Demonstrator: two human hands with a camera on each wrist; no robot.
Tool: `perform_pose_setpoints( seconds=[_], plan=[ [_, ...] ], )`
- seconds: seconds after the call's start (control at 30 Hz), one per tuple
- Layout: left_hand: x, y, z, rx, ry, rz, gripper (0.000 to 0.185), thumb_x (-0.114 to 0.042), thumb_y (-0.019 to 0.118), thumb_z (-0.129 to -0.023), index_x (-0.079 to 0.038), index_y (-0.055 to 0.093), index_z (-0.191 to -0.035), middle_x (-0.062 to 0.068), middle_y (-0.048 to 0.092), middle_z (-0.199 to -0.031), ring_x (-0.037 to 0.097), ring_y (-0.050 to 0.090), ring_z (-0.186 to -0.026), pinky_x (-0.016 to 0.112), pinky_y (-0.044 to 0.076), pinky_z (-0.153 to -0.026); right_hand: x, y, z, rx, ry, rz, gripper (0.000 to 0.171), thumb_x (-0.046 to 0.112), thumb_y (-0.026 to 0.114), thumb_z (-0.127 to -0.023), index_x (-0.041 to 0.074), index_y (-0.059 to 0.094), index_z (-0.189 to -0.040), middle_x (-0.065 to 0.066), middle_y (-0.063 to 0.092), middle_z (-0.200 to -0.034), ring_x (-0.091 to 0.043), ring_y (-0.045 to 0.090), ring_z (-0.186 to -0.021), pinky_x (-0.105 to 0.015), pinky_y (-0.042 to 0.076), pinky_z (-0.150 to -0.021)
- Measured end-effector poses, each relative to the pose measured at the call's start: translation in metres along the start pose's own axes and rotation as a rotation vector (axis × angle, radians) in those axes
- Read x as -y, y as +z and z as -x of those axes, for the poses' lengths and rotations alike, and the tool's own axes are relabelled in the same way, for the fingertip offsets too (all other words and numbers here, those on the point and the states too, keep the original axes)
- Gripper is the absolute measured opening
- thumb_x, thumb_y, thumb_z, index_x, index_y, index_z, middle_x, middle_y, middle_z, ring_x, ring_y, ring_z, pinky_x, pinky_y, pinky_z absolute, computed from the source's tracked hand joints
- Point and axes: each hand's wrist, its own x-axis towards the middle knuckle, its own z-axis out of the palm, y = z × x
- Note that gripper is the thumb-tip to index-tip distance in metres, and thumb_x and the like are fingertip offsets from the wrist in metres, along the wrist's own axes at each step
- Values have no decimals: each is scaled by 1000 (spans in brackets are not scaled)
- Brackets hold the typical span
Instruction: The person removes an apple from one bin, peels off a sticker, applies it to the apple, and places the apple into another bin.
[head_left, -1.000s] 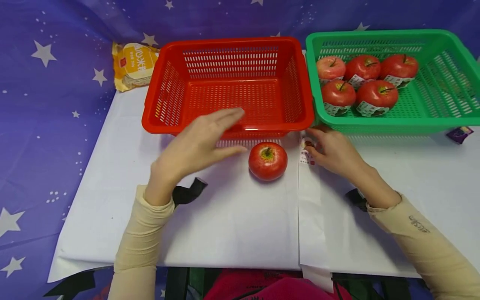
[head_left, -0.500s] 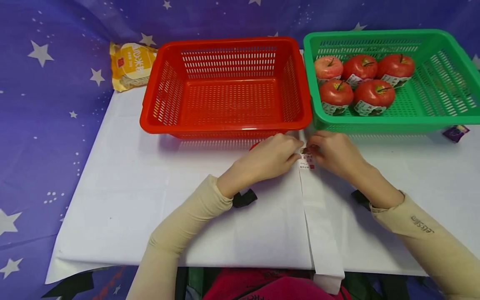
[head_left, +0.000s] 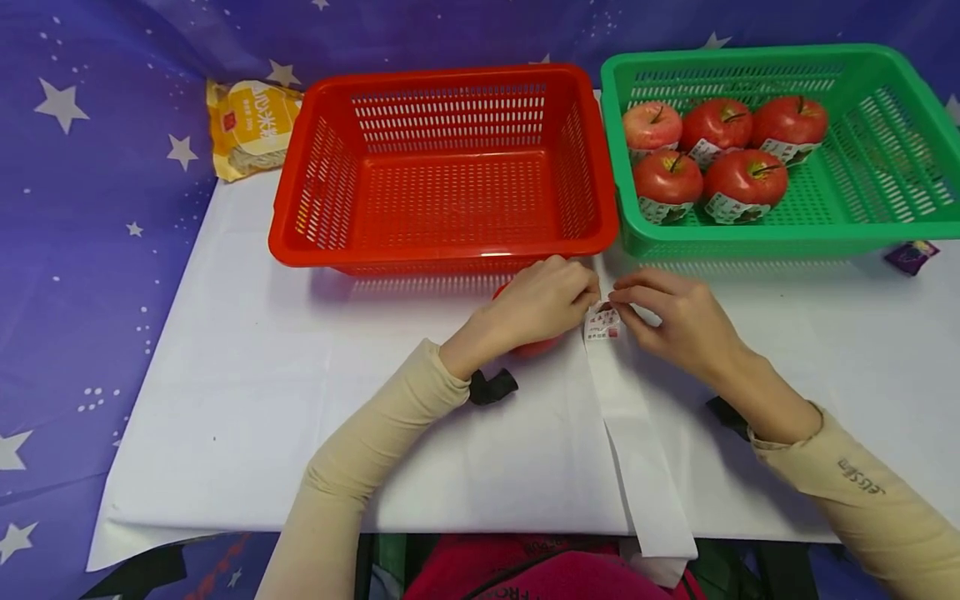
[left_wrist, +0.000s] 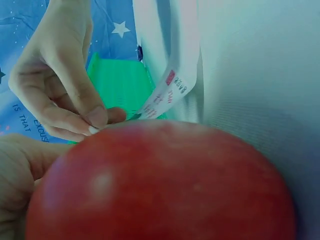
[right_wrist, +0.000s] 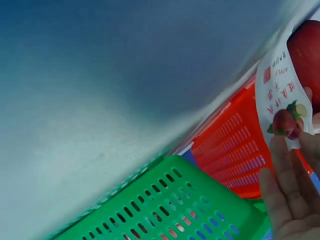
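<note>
A white paper strip of printed labels [head_left: 628,417] lies down the table toward its front edge. At its far end is a label [right_wrist: 285,95] with an apple picture and red lettering. My right hand [head_left: 678,321] pinches the edge of this label between thumb and fingertips. From the other side, my left hand [head_left: 543,304] pinches the label's left upper corner, fingers curled; its fingertips are partly hidden. Under the left hand and wrist sits a red apple [head_left: 534,347], mostly covered in the head view. Large in the left wrist view, the same apple [left_wrist: 165,185] fills the foreground.
A red basket [head_left: 442,250] stands behind the hands. Right of it, a green basket [head_left: 795,232] holds several labelled apples [head_left: 746,179]. A yellow food packet [head_left: 255,125] lies at the back left, and a small purple wrapper [head_left: 911,257] near the green basket.
My left hand has swung right, over the apple, to meet the right hand at the label. The right hand has shifted slightly toward me, and the strip's near end has slid right.
</note>
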Motion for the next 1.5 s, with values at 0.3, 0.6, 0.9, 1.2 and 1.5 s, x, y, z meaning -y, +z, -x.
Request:
perform_pose_setpoints(
  seconds=[0.3, 0.6, 0.9, 1.2, 1.5],
  plan=[
    [1, -2, 0, 29, -70, -5, 22, -20, 48, -99, -15, 62, -83, -5, 51, -73, 10, 51, -69, 23, 40, -58, -3, 0, 3, -86, -317, 104, 35, 10, 41, -98, -6, 71, -88, -19, 67, -87, -33, 65, -71, -45, 53, -58],
    [-1, 3, -2, 10, -111, -94, 23, -20, 44, -98, -16, 52, -77, -3, 48, -71, 14, 52, -67, 30, 43, -56, -3, 4, 3, -134, -513, 162, 28, -1, 48, -97, -11, 67, -80, -18, 65, -83, -28, 60, -68, -36, 51, -52],
    [-4, 6, -4, 20, -135, -158, 14, -19, 51, -94, -18, 51, -80, -3, 50, -76, 14, 53, -68, 31, 45, -56, 0, 3, 8, -108, -558, 161, 29, -2, 46, -98, -10, 68, -81, -18, 66, -85, -29, 62, -75, -36, 54, -59],
    [-7, 8, -6, 16, -182, -233, 6, -14, 52, -92, -15, 57, -89, -2, 59, -82, 19, 59, -68, 35, 48, -56, 4, 3, 18, -90, -600, 164, 29, -6, 44, -97, -9, 69, -83, -20, 70, -91, -32, 68, -80, -41, 56, -68],
    [-9, 14, -6, -13, -166, -294, 11, -11, 49, -92, -15, 58, -86, -1, 61, -84, 22, 63, -73, 37, 51, -61, 23, -4, 36, -60, -600, 159, 33, -9, 39, -97, -10, 67, -80, -23, 68, -88, -33, 66, -73, -43, 56, -64]
  ],
)
